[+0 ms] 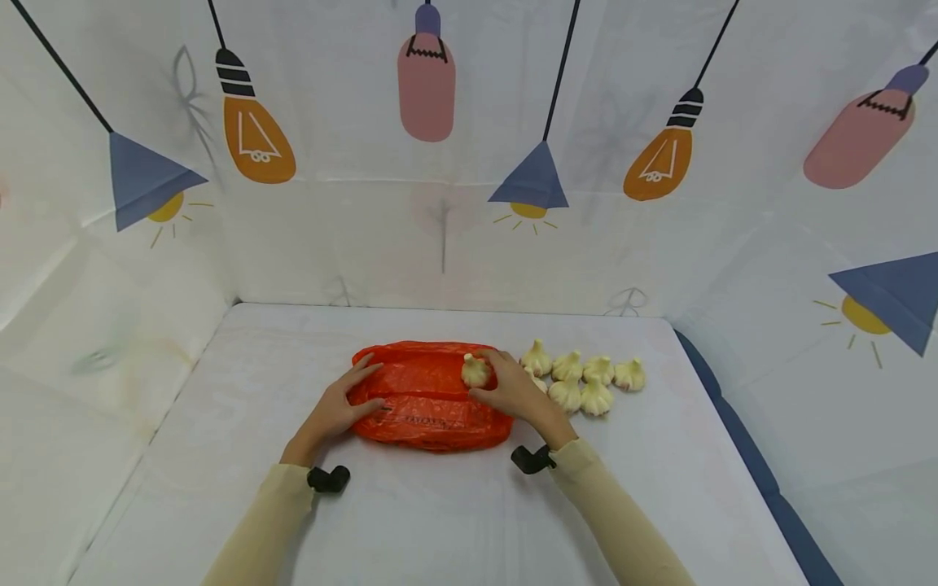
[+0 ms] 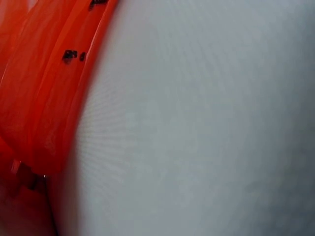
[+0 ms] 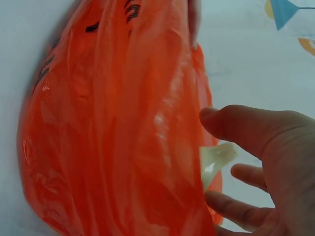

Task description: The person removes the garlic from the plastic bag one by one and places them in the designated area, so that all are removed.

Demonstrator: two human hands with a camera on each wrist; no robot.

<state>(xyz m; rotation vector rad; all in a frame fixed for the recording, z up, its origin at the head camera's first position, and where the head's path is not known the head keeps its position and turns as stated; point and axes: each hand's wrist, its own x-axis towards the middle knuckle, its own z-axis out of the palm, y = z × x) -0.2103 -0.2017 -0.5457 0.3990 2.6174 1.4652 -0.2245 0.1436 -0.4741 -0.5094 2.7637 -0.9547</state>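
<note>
A crinkled red plastic bag [image 1: 432, 423] with dark printing lies on the white table. At its left side the left hand [image 1: 337, 411] grips it, thumb and fingers spread over the bag. Near the bag's right end is a garlic bulb [image 1: 475, 371], neck upward. The right hand [image 1: 516, 391] reaches around this bulb, its thumb and fingers apart. In the right wrist view the bag's near layer partly hides the garlic bulb [image 3: 214, 160], and a gap shows between it and the thumb [image 3: 231, 120]. The left wrist view catches only the bag [image 2: 44, 93] and the tabletop.
Several more garlic bulbs [image 1: 566, 395] sit in a loose group right of the bag, one partly behind the right hand. Fabric walls printed with lamps [image 1: 535, 179] enclose the white table [image 1: 425, 521]. A dark blue edge [image 1: 740, 439] runs along the right.
</note>
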